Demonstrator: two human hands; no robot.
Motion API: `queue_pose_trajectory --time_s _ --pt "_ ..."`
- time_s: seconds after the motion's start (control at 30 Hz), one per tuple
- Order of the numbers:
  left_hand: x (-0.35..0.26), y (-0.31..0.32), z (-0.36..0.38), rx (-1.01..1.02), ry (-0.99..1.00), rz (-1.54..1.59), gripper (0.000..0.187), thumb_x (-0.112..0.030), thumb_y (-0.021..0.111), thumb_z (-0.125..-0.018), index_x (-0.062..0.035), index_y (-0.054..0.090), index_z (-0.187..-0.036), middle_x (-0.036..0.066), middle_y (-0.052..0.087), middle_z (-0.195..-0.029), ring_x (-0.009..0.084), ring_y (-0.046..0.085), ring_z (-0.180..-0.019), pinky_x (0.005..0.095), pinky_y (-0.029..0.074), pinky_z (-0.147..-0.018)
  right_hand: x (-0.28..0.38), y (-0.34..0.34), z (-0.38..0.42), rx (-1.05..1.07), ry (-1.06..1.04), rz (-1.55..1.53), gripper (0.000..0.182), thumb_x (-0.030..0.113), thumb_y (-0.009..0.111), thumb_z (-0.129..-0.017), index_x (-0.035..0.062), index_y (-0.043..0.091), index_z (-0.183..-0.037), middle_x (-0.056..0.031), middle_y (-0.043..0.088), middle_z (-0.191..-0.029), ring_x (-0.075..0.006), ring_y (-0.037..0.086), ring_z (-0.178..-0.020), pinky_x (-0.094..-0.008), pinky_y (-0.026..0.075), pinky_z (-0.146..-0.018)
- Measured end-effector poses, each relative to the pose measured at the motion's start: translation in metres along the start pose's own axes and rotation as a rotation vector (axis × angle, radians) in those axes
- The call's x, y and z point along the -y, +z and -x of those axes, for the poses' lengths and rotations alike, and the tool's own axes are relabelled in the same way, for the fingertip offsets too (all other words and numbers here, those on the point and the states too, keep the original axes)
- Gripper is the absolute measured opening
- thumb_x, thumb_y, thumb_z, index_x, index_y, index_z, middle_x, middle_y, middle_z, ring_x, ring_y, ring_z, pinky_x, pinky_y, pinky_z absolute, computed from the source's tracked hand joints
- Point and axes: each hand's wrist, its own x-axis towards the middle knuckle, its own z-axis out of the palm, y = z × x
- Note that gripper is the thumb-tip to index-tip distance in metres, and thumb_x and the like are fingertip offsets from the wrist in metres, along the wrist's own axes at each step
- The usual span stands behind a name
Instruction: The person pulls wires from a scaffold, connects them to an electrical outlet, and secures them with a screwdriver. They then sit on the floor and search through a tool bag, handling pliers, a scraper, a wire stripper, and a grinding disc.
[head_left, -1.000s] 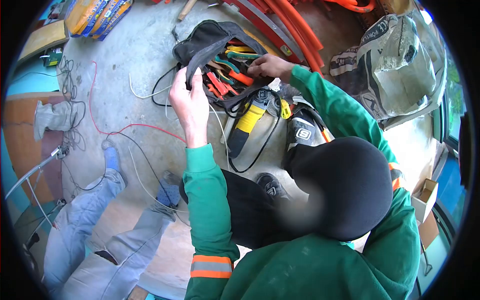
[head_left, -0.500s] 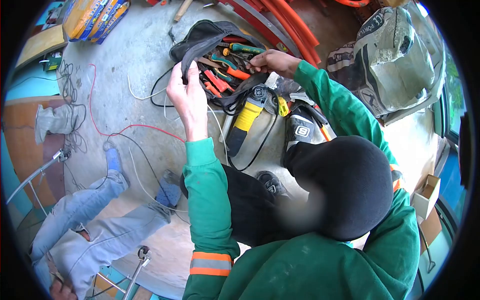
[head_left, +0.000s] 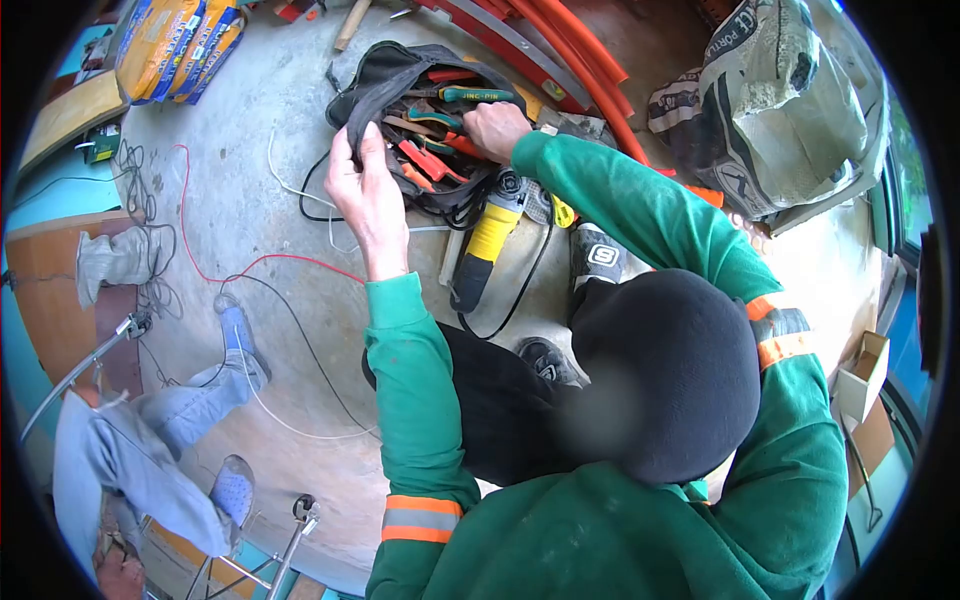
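Observation:
A black fabric tool bag [head_left: 400, 66] lies open on the floor, full of hand tools. My left hand [head_left: 368, 190] is closed on the bag's near-left rim, fingers and thumb pinching the cloth. Over the bag's right part, my right hand [head_left: 496, 130] has its fingers curled down among the tools; whatever they grip is hidden. Near it lie a green-handled tool [head_left: 470, 95] marked JING-PIN and red-handled pliers [head_left: 428, 160]. Just below the bag, a yellow and black angle grinder [head_left: 488, 240] rests on the floor with its cord.
Red-orange pipes [head_left: 575, 55] and a red level [head_left: 500, 40] lie behind the bag. A cement sack [head_left: 780, 110] stands at right. Thin cables, including a red wire [head_left: 300, 256], cross the floor. Another person's jeans-clad legs [head_left: 150, 470] are at lower left.
My right hand has moved left and deeper over the tools, its fingers now curled downward. My left hand still holds the bag's rim. The other person's legs have shifted.

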Motion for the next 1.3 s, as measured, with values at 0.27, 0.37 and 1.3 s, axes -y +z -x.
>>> queue_pose_trajectory --time_s 0.27,0.37,1.3 --pt "0.006 -0.021 -0.004 -0.135 -0.022 0.018 0.021 -0.016 0.058 -0.098 0.0001 0.068 -0.108 0.002 0.068 -0.101 0.0075 0.058 -0.088 0.0234 0.045 -0.080 -0.061 -0.058 0.078 -0.400 0.024 -0.413 0.024 0.023 0.058 -0.094 0.0034 0.067 -0.102 -0.0170 0.064 -0.095 -0.0366 0.062 -0.091 -0.0453 0.049 -0.080" --pt "0.002 -0.014 -0.005 -0.157 -0.040 0.038 0.019 -0.016 0.057 -0.099 -0.0014 0.068 -0.102 -0.002 0.064 -0.091 0.0047 0.053 -0.080 0.0224 0.042 -0.071 -0.077 -0.070 0.152 -0.322 0.149 -0.369 0.027 0.022 0.058 -0.094 0.0024 0.063 -0.111 -0.0169 0.063 -0.100 -0.0354 0.062 -0.094 -0.0441 0.049 -0.082" --pt "-0.007 -0.010 -0.002 -0.088 -0.042 0.031 0.025 -0.016 0.053 -0.100 0.0043 0.065 -0.109 0.007 0.068 -0.103 0.0112 0.059 -0.091 0.0274 0.047 -0.084 -0.086 -0.090 0.245 0.020 0.291 -0.427 0.078 0.034 0.067 -0.072 0.0048 0.042 -0.140 -0.0214 0.046 -0.127 -0.0404 0.046 -0.120 -0.0458 0.036 -0.105"
